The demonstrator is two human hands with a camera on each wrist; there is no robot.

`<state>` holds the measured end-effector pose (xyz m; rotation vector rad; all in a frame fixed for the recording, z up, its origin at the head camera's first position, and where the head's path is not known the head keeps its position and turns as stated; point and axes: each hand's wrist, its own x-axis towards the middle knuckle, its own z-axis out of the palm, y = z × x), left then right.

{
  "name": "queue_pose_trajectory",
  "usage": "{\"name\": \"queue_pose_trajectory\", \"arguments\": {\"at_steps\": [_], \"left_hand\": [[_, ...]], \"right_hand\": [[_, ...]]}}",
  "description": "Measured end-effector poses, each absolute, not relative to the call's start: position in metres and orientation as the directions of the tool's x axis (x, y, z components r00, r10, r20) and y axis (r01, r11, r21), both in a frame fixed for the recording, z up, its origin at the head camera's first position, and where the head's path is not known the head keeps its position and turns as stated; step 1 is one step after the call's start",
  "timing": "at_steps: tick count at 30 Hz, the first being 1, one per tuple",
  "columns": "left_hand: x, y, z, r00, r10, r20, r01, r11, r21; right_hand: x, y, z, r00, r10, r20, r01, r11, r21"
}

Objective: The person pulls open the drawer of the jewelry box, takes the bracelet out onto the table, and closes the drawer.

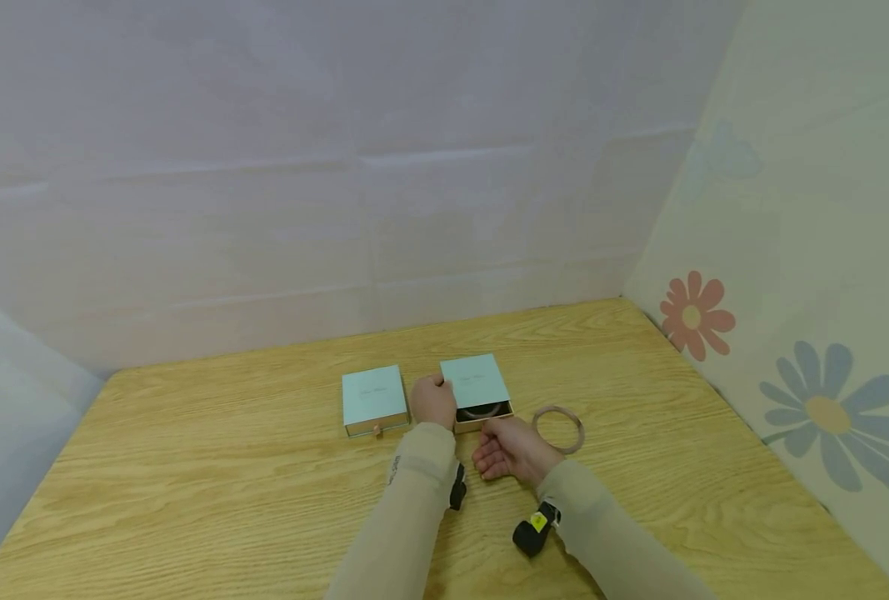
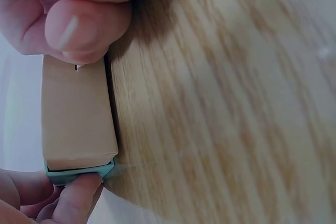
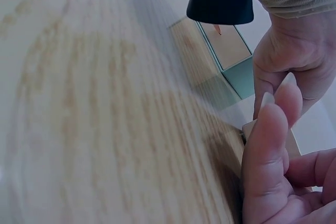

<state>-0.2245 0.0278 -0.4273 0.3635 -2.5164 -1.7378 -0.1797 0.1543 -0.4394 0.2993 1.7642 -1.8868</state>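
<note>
A mint-green drawer box [image 1: 477, 377] lies on the table with its beige drawer [image 2: 79, 114] partly slid out. In the dark inside of that drawer shows part of a bangle [image 1: 483, 414]. My left hand [image 1: 434, 402] grips the box's green sleeve at its left side, fingers and thumb around the edge in the left wrist view. At the drawer's front, my right hand [image 1: 517, 448] has its fingers curled and pinches the pull tab, which the fingertips cover. A second bangle [image 1: 582, 435] lies on the table just right of that hand.
Left of my left hand sits another mint-green drawer box [image 1: 372, 393], closed, with a small pull tab on its front. The wooden table [image 1: 227, 467] meets a pale wall behind, and a flower-printed wall [image 1: 789, 292] stands on the right.
</note>
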Motion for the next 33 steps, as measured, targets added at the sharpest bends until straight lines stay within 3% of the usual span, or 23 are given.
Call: {"name": "queue_pose_trajectory", "arguments": {"at_steps": [14,33], "left_hand": [[-0.2245,0.0273,-0.4254,-0.966,-0.223,-0.128,-0.194,0.303,0.933],[-0.2218,0.0285,-0.4216,-0.97,-0.223,-0.101,-0.174,0.341,0.924]], "right_hand": [[-0.1787,0.1543,-0.4419,-0.831,-0.238,-0.504,0.519,-0.004,-0.855],[-0.1746,0.1533,-0.442,-0.834,-0.221,-0.506,0.519,-0.002,-0.855]]}}
